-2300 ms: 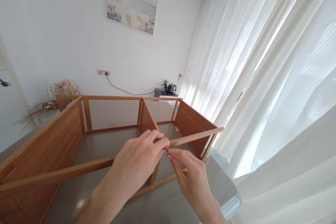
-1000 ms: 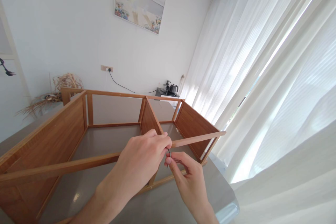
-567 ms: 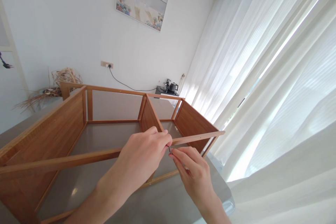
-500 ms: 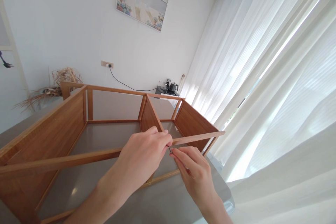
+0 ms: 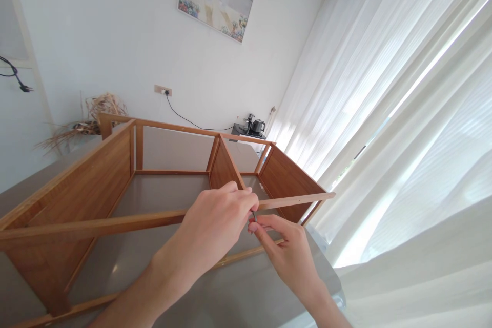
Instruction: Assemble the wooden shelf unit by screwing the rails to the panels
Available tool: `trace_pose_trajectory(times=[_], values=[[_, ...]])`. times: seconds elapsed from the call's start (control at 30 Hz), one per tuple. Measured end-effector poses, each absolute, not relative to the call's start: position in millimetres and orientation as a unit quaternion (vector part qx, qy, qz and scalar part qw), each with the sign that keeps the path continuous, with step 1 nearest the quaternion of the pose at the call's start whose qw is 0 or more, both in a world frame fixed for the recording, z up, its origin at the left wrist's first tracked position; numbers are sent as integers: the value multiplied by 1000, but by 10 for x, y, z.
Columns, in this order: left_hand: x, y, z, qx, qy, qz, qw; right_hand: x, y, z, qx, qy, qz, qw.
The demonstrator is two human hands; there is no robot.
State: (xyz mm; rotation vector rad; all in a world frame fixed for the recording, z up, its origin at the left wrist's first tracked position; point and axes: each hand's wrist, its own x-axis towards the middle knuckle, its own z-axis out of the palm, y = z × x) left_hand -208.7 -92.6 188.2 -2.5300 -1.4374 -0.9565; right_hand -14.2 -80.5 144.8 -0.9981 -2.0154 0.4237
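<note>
A wooden shelf frame [image 5: 96,226] lies on its side across a grey table, its shelf panels standing upright. My left hand [image 5: 219,215] is closed over the near rail where the middle panel [image 5: 225,166] meets it. Just right of it, my right hand [image 5: 290,246] pinches a thin, bent metal rod between thumb and fingertips; it looks like an Allen key [image 5: 254,217]. The rod's upper end runs up to the rail by my left fingertips. Its tip and whatever it meets are hidden by my fingers.
The grey table [image 5: 184,292] has a rounded corner at the right, beside white curtains [image 5: 403,164]. Behind the frame are dried stalks [image 5: 105,107], a black kettle [image 5: 258,126] and a cord [image 5: 192,122] running to a wall socket [image 5: 163,90].
The view has shifted slightly, so things sit further right. My right thumb and fingers have changed position on the metal rod, which now shows a bend. My left hand stays on the rail.
</note>
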Motion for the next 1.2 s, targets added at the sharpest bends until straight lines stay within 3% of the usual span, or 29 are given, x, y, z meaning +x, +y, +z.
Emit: trace_pose_trajectory(times=[0.1, 0.2, 0.57, 1.2], values=[[-2083, -933, 1904, -829, -465, -309, 35, -212, -821, 1394, -401, -766, 253, 434], [-2083, -942, 1916, -829, -466, -306, 31, -256, -853, 1347, -394, -755, 262, 454], [-2089, -930, 1907, -830, -463, -305, 59, -95, -827, 1353, -300, -849, -73, 428], [-2096, -924, 1873, -819, -480, -313, 31, 19, -787, 1589, -271, -881, -150, 357]])
